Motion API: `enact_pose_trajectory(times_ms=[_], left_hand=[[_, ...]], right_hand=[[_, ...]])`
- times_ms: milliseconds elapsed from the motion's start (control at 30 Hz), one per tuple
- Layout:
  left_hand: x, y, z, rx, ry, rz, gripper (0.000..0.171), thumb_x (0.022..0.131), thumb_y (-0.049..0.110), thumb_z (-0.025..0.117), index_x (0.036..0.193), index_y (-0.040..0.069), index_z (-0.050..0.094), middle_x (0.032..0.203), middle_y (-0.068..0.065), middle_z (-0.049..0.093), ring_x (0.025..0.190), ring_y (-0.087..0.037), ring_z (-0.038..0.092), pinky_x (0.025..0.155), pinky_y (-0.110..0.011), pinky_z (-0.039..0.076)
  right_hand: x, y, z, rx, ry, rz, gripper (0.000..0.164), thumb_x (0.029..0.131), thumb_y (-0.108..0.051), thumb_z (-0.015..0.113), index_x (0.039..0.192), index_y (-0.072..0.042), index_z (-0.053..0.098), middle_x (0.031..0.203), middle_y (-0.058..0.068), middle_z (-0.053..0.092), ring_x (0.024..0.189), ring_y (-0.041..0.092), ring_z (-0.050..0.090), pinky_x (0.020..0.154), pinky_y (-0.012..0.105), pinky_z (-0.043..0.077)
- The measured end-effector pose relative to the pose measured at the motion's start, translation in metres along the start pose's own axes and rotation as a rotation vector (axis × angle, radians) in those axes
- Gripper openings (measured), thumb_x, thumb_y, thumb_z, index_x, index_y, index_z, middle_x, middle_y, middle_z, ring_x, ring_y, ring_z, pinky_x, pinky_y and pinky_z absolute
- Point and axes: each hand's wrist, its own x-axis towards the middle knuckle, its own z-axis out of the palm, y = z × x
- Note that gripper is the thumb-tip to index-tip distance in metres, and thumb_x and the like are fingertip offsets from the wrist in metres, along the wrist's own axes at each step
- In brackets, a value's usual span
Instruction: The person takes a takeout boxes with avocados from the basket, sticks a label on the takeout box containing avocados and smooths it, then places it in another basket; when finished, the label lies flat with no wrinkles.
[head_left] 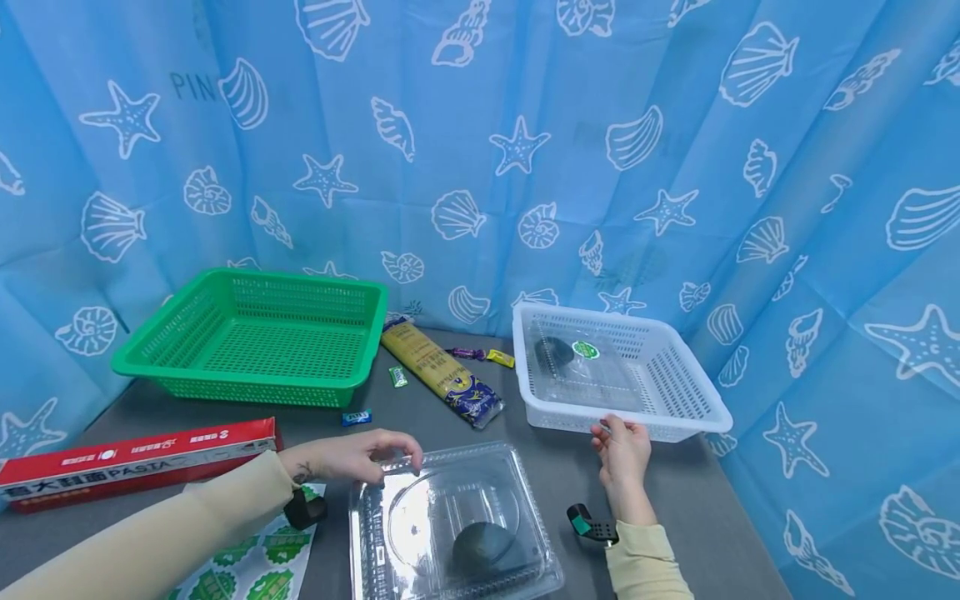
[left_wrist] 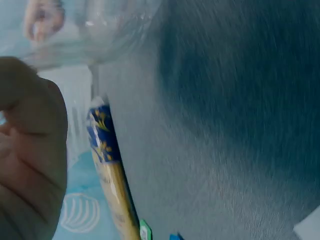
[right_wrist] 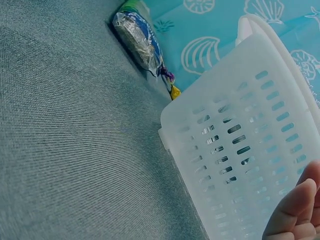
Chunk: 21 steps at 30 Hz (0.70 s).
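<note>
Where the left hand (head_left: 356, 455) grips the clear container (head_left: 457, 523) by its far edge, at the counter's (head_left: 552, 462) near centre, one-sided support could cause tipping; the right hand (head_left: 624, 454), loosely curled, appears empty beside the white basket (head_left: 557, 416).

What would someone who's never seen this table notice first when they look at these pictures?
Probably the bright green basket at the left rear, against a blue curtain covered in white seashell prints. Next, the shiny clear plastic box at the front, with the left hand at its far edge. Then the white basket on the right, with another clear box inside bearing a green sticker.
</note>
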Motion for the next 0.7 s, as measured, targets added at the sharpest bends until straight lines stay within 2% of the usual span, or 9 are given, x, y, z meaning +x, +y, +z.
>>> enact_pose_trajectory(times_ms=[33,100,167,267,400,500,567,633,700], left_hand=[[0.001,-0.001,0.000,0.020,0.008,-0.012,0.049,0.065,-0.008,0.042,0.110,0.010,0.051,0.110,-0.011,0.049,0.091,-0.013,0.047,0.075,-0.025,0.044],[0.001,-0.003,-0.001,0.043,0.021,-0.052,0.050,0.067,-0.008,0.045,0.112,0.013,0.053,0.108,-0.008,0.051,0.080,-0.015,0.047,0.060,-0.022,0.047],[-0.001,-0.003,-0.001,0.048,0.038,-0.100,0.052,0.068,-0.007,0.047,0.114,0.017,0.055,0.111,-0.006,0.049,0.078,-0.017,0.046,0.047,-0.021,0.046],[-0.010,0.002,0.000,0.078,0.130,-0.154,0.049,0.074,0.000,0.051,0.119,0.020,0.053,0.126,-0.005,0.040,0.097,-0.026,0.046,0.061,-0.029,0.049],[-0.030,0.018,0.014,0.210,0.412,-0.170,0.046,0.082,0.014,0.057,0.126,0.024,0.046,0.134,-0.003,0.028,0.115,-0.032,0.036,0.079,-0.044,0.043],[-0.047,0.031,0.035,0.239,0.657,-0.182,0.052,0.081,0.019,0.060,0.129,0.027,0.039,0.133,-0.005,0.028,0.113,-0.034,0.037,0.078,-0.046,0.044],[-0.056,0.036,0.051,0.178,0.767,-0.223,0.057,0.080,0.021,0.062,0.130,0.029,0.034,0.133,-0.006,0.027,0.110,-0.036,0.040,0.074,-0.043,0.047],[-0.060,0.038,0.066,0.092,0.834,-0.306,0.061,0.079,0.023,0.063,0.130,0.031,0.031,0.133,-0.009,0.028,0.107,-0.035,0.043,0.071,-0.039,0.048],[-0.063,0.038,0.078,0.019,0.858,-0.420,0.063,0.078,0.027,0.063,0.131,0.030,0.029,0.132,-0.012,0.029,0.104,-0.032,0.047,0.071,-0.040,0.048]], right_hand=[[-0.003,-0.003,0.000,-0.011,0.002,0.007,0.030,0.082,-0.034,0.057,0.097,-0.014,0.040,0.089,0.008,0.051,0.060,0.010,0.055,0.047,0.018,0.046],[-0.010,-0.013,0.002,-0.032,-0.003,0.024,0.028,0.083,-0.033,0.056,0.097,-0.015,0.040,0.090,0.007,0.050,0.061,0.009,0.054,0.048,0.018,0.046],[-0.019,-0.025,0.003,-0.036,-0.022,0.048,0.025,0.085,-0.030,0.054,0.097,-0.014,0.040,0.089,0.006,0.050,0.061,0.009,0.054,0.048,0.018,0.046],[-0.033,-0.041,0.001,-0.065,-0.081,0.093,0.024,0.087,-0.031,0.050,0.097,-0.013,0.038,0.086,0.005,0.049,0.062,0.010,0.054,0.050,0.021,0.046],[-0.045,-0.043,-0.014,-0.143,-0.216,0.105,0.032,0.087,-0.039,0.048,0.101,-0.012,0.036,0.083,0.003,0.051,0.065,0.013,0.057,0.053,0.028,0.048],[-0.060,-0.040,-0.024,-0.202,-0.323,-0.004,0.036,0.086,-0.038,0.050,0.104,-0.009,0.037,0.086,0.006,0.053,0.069,0.015,0.059,0.054,0.031,0.050],[-0.077,-0.042,-0.027,-0.248,-0.385,-0.135,0.031,0.087,-0.029,0.052,0.104,-0.007,0.039,0.089,0.010,0.054,0.071,0.014,0.059,0.054,0.029,0.050],[-0.100,-0.052,-0.023,-0.300,-0.426,-0.254,0.027,0.086,-0.017,0.053,0.106,-0.003,0.041,0.091,0.014,0.053,0.074,0.013,0.057,0.056,0.027,0.050],[-0.121,-0.059,-0.018,-0.343,-0.477,-0.327,0.027,0.084,-0.005,0.053,0.109,-0.001,0.043,0.095,0.013,0.052,0.078,0.011,0.055,0.060,0.024,0.049]])
